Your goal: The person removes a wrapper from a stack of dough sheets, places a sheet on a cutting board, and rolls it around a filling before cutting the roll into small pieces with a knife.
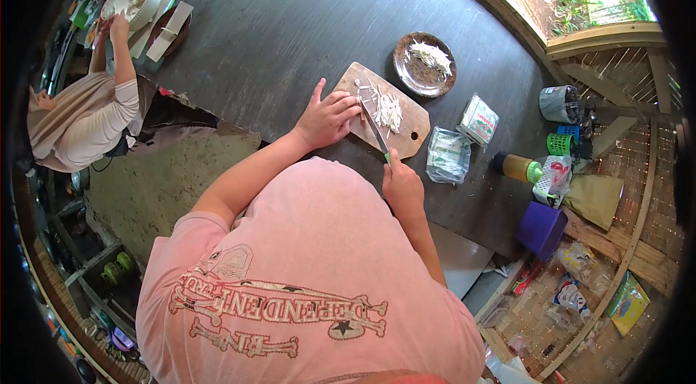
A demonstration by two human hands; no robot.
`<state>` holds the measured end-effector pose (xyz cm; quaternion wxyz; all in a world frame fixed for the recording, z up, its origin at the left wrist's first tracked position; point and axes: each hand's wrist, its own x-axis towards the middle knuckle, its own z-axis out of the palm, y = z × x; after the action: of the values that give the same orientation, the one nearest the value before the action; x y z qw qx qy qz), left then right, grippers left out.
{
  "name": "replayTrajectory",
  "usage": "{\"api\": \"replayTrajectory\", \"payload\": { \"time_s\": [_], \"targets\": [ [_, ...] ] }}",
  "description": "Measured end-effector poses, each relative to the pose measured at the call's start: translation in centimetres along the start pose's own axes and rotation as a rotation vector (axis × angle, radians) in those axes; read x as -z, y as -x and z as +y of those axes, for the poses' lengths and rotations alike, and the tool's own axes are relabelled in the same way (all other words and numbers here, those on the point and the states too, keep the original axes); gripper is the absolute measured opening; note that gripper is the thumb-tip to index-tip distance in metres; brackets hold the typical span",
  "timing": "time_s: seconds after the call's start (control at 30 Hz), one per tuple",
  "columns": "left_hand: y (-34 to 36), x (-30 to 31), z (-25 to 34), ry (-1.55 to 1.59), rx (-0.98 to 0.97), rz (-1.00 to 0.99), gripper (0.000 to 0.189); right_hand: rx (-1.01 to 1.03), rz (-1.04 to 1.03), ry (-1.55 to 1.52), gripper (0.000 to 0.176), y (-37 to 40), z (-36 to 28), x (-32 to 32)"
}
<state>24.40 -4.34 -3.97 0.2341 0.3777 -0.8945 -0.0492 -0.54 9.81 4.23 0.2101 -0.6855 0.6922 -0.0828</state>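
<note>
A wooden cutting board (407, 123) lies on the dark table, with a pile of thin white strips (388, 113) on it. My right hand (403, 185) is closed around the handle of a knife (375, 130), whose blade slants across the board toward my left hand. At the board's left edge, my left hand (326, 119) has its fingers bent together by the blade's tip and one digit sticking out. What those fingers hold is hidden. Beyond the board stands a brown round plate (406, 81) bearing more white strips (431, 58).
Two plastic-wrapped packs (448, 156) (478, 120) lie right of the board. A brown-and-green container (518, 167), several baskets and a purple bin (541, 230) line the right side. At the far left, another person (94, 119) handles a white bowl (145, 4).
</note>
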Motion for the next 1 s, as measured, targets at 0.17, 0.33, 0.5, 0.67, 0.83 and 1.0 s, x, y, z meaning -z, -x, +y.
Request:
{"api": "replayTrajectory", "payload": {
  "time_s": [0.17,0.33,0.5,0.67,0.83,1.0],
  "targets": [
    [-0.1,-0.1,0.1,0.008,0.002,-0.002,0.035,-0.015,-0.013,0.026,0.044,0.5,-0.2,-0.1],
    [-0.1,0.0,0.4,0.031,0.017,0.019,0.035,-0.022,0.010,0.000,0.045,-0.8,-0.5,-1.3],
    [0.0,0.1,0.2,0.028,0.017,-0.012,0.039,-0.044,0.029,0.013,0.046,0.1,0.0,-0.9],
    [0.1,-0.1,0.3,0.026,0.022,0.000,0.041,-0.041,0.123,-0.096,0.047,1.3,1.5,-1.3],
    [-0.1,0.0,0.1,0.019,0.010,0.000,0.035,-0.025,0.089,-0.160,0.047,1.7,0.7,-0.7],
    [0.1,-0.1,0.0,0.000,-0.012,-0.018,0.036,-0.051,0.046,-0.148,0.047,2.1,0.4,-1.3]
  ]
}}
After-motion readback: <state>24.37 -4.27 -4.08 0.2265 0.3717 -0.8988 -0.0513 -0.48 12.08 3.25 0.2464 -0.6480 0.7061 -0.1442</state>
